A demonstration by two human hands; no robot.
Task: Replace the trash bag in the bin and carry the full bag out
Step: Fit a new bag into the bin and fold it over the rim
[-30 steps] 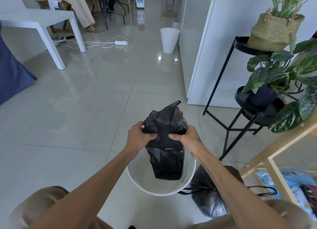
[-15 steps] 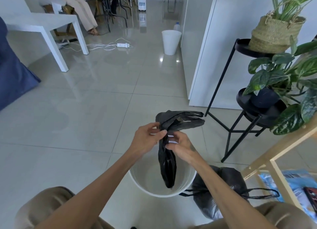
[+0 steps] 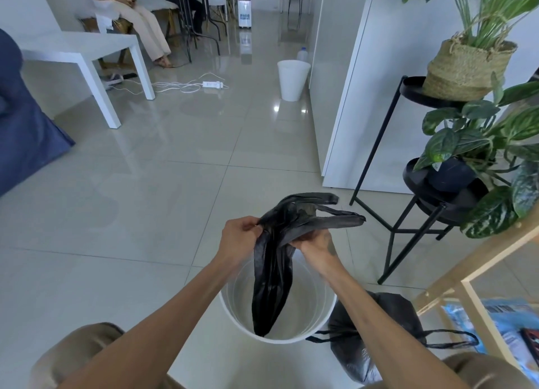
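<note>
Bin, full bag beside, plant stand near

Single head view, wide-angle, facing forward and down; round white plastic bin close, lower centre of frame.

Both bare forearms stretched forward and downward, converging toward the middle. Left hand curled with knuckles up, fingers pinched closed on black plastic. Right hand just beside it, nearly touching, back turned up, fingers tucked under and closed in a tight grip. Wrists slightly bent. Both knees bent, low at either side.
</note>
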